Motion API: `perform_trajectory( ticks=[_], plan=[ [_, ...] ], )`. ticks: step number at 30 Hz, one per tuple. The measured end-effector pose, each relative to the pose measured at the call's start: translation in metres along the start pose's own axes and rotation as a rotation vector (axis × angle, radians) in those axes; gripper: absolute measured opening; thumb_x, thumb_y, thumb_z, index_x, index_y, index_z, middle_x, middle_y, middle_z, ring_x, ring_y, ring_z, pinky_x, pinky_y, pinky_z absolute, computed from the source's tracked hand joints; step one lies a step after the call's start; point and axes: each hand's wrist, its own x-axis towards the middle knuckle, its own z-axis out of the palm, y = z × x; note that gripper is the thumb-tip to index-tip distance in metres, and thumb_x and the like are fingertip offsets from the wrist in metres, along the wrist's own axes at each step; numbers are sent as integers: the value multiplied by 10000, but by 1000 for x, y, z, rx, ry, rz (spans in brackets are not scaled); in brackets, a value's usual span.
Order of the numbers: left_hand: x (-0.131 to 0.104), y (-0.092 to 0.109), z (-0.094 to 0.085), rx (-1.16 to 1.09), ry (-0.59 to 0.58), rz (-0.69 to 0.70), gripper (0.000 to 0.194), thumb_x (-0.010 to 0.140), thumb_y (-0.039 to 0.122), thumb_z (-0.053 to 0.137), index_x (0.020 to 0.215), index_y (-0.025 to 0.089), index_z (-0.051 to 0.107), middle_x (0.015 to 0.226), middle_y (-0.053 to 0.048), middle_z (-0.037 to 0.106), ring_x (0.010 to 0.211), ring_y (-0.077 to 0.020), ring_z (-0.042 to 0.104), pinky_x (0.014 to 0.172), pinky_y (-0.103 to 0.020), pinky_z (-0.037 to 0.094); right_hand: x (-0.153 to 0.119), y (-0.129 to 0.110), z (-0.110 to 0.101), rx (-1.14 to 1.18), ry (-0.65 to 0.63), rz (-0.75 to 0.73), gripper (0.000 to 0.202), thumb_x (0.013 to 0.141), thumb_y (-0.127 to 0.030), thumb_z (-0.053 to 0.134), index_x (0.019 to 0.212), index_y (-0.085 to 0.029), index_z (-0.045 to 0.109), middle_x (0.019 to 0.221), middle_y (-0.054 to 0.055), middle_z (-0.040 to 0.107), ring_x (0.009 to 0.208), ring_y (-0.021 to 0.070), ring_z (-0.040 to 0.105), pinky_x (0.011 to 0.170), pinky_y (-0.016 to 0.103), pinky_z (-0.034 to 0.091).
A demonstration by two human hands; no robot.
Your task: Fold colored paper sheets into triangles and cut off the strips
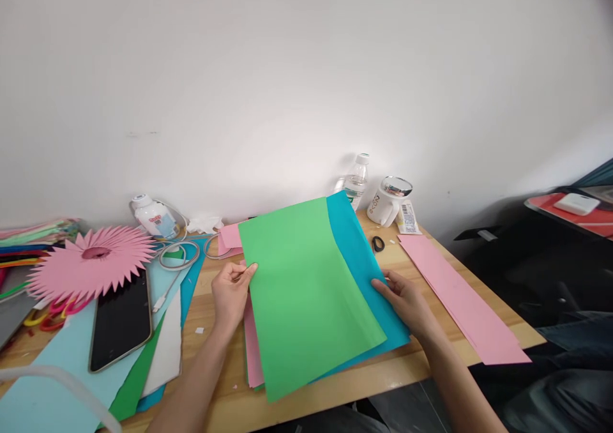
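Note:
My left hand [233, 292] pinches the left edge of a green sheet of paper [306, 299], thumb on top. Under and to the right of the green sheet lies a blue sheet of paper [359, 254], fanned out from it. My right hand [402, 299] grips the blue sheet's right edge, with its thumb on the face and its fingers partly hidden behind. Both sheets are held tilted above the wooden table. Pink paper [253, 350] shows beneath them on the left.
Pink strips [460, 299] lie along the table's right edge. Behind the sheets stand a bottle [357, 181], a white mug [385, 203] and a black ring-shaped item [378, 244]. At left are a phone [122, 321], a pink pleated paper rosette [115, 280], a coiled cable [178, 255] and a white container [156, 217].

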Motion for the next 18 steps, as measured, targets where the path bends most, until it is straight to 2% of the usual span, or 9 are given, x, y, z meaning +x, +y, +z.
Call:
perform_trajectory(
  ticks=[3, 6, 8, 10, 13, 15, 18],
  plan=[
    [-4, -3, 5, 83, -69, 47, 286, 664, 457, 619, 645, 187, 525, 625, -1, 618, 588, -133, 581, 582, -246, 462, 0, -1, 8, -2, -26, 17, 430, 707, -542, 634, 962, -202, 569, 807, 45, 726, 679, 242, 682, 609, 352, 550],
    [-8, 1, 8, 212, -212, 101, 275, 694, 467, 582, 680, 193, 590, 654, -12, 652, 577, -144, 585, 566, -249, 453, 0, -2, 13, -20, -43, 2, 456, 642, -454, 725, 982, -205, 552, 861, 50, 726, 750, 252, 687, 636, 345, 559],
    [-9, 6, 5, 321, -295, 136, 259, 704, 456, 574, 682, 202, 621, 659, -12, 666, 567, -146, 577, 570, -255, 440, 2, -1, 13, -37, -33, 2, 496, 634, -427, 735, 1028, -204, 532, 886, 62, 725, 767, 264, 688, 648, 364, 566],
    [-8, 12, -2, 446, -329, 160, 212, 709, 415, 575, 684, 212, 629, 664, -9, 666, 575, -151, 567, 582, -261, 421, 3, 1, 11, -99, 18, -18, 511, 647, -430, 718, 1060, -201, 521, 893, 76, 724, 770, 275, 689, 661, 384, 564],
    [-4, 20, -24, 629, -284, 162, 112, 712, 291, 548, 667, 207, 606, 671, -30, 640, 612, -183, 558, 577, -283, 378, 6, 5, 6, -227, 111, -69, 509, 661, -435, 689, 1079, -193, 526, 888, 86, 723, 789, 283, 686, 697, 402, 551],
    [1, 25, -46, 808, -215, 165, 122, 727, 216, 487, 699, 186, 602, 758, -86, 634, 708, -236, 570, 594, -311, 367, 6, 7, 3, -257, 123, -92, 485, 681, -437, 661, 1076, -189, 532, 887, 88, 723, 805, 282, 684, 703, 399, 545],
    [8, 27, -81, 1371, -142, 241, 228, 763, 194, 423, 875, 124, 609, 892, -176, 611, 867, -320, 546, 687, -375, 381, 5, 11, 2, -243, 110, -114, 441, 708, -428, 630, 1064, -189, 529, 909, 95, 719, 846, 279, 679, 697, 382, 547]
  ],
)
